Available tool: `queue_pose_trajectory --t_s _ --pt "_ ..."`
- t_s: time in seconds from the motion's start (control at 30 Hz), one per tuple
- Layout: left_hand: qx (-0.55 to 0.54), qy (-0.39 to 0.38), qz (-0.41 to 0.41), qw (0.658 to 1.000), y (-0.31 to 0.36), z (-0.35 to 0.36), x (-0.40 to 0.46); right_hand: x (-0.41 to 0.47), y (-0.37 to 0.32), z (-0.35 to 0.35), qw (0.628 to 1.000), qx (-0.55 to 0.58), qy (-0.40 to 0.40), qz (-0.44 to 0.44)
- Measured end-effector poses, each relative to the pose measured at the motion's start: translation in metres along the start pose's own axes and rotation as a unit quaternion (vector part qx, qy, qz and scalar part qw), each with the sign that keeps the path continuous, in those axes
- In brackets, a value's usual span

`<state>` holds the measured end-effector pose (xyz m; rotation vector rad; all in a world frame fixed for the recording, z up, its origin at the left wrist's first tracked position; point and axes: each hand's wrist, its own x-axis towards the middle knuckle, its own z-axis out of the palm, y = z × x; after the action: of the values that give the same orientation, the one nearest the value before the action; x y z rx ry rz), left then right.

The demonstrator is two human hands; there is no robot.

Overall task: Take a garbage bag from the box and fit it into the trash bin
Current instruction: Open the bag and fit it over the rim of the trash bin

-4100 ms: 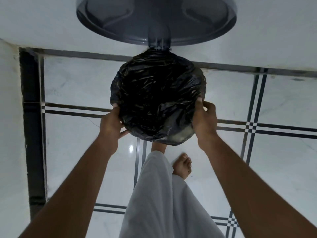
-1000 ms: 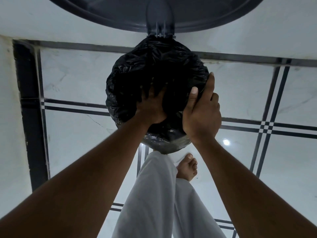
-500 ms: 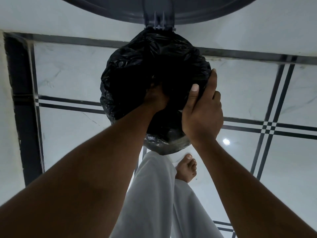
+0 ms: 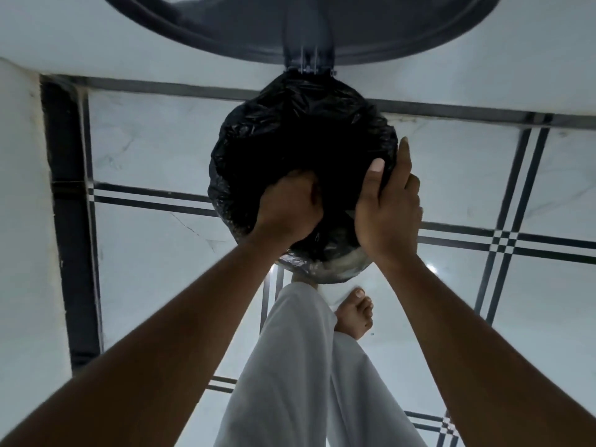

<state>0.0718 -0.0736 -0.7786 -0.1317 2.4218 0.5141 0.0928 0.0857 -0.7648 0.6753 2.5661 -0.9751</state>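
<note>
— Can any brand, label or writing be read?

— None can be made out on the bag, the bin or the lid.

— What materials and shapes are seen?

— A crinkled, glossy black garbage bag (image 4: 303,150) is seen draped over the round mouth of the trash bin (image 4: 325,269), whose pale wall shows only below the plastic. A dark, round, smooth lid (image 4: 300,30) is held upright behind it on a hinge. The floor (image 4: 145,150) is laid in polished white tile with dark stripes.

— How are the hands posed?

— The left hand (image 4: 288,208) is plunged into the bag; its fingers are hidden, so their state cannot be told. The right hand (image 4: 387,204) is clamped on the rim, plastic pinched between thumb and fingers (image 4: 403,159).
</note>
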Motion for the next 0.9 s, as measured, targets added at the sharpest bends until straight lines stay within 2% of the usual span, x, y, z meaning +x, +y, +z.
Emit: queue_pose_trajectory --t_s 0.1,0.17,0.2,0.27,0.33,0.37,0.43,0.47,0.53,0.6,0.67,0.73,0.8,0.9 --pt "-0.089 0.184 0.067 0.977 -0.002 -0.031 -0.043 0.001 -0.009 -0.019 0.996 0.091 0.006 0.025" --pt "-0.069 0.287 0.033 0.955 -0.009 -0.053 -0.053 0.006 -0.015 -0.028 0.989 0.135 0.032 0.057" --pt "-0.057 0.310 -0.011 0.949 -0.014 -0.063 -0.053 0.009 -0.018 -0.032 0.985 0.150 0.041 0.078" --pt "-0.088 0.285 -0.125 0.946 -0.023 -0.075 -0.043 0.016 -0.024 -0.037 0.975 0.173 0.017 0.138" --pt "-0.209 0.204 -0.228 0.929 -0.031 -0.089 -0.023 0.018 -0.031 -0.040 0.957 0.207 -0.038 0.201" --pt "-0.275 0.154 -0.266 0.911 -0.036 -0.094 -0.014 0.018 -0.032 -0.040 0.947 0.222 -0.061 0.223" --pt "-0.328 0.081 -0.295 0.894 -0.041 -0.101 -0.006 0.016 -0.033 -0.039 0.941 0.232 -0.069 0.237" --pt "-0.331 0.081 -0.295 0.893 -0.043 -0.102 -0.007 0.013 -0.032 -0.039 0.943 0.229 -0.050 0.237" --pt "-0.326 0.140 -0.300 0.886 -0.047 -0.101 -0.013 0.007 -0.028 -0.041 0.949 0.196 0.019 0.246" --pt "-0.334 0.195 -0.336 0.859 -0.050 -0.098 -0.027 -0.001 -0.025 -0.045 0.942 0.176 0.059 0.280" --pt "-0.380 0.186 -0.394 0.816 -0.052 -0.094 -0.044 -0.012 -0.023 -0.045 0.918 0.194 0.027 0.343" --pt "-0.488 0.102 -0.449 0.741 -0.053 -0.085 -0.062 -0.022 -0.021 -0.044 0.876 0.269 -0.042 0.399" --pt "-0.604 0.015 -0.438 0.665 -0.053 -0.076 -0.077 -0.029 -0.021 -0.042 0.825 0.365 -0.088 0.422" --pt "-0.725 0.040 -0.416 0.548 -0.052 -0.064 -0.083 -0.026 -0.021 -0.036 0.785 0.438 -0.079 0.430"
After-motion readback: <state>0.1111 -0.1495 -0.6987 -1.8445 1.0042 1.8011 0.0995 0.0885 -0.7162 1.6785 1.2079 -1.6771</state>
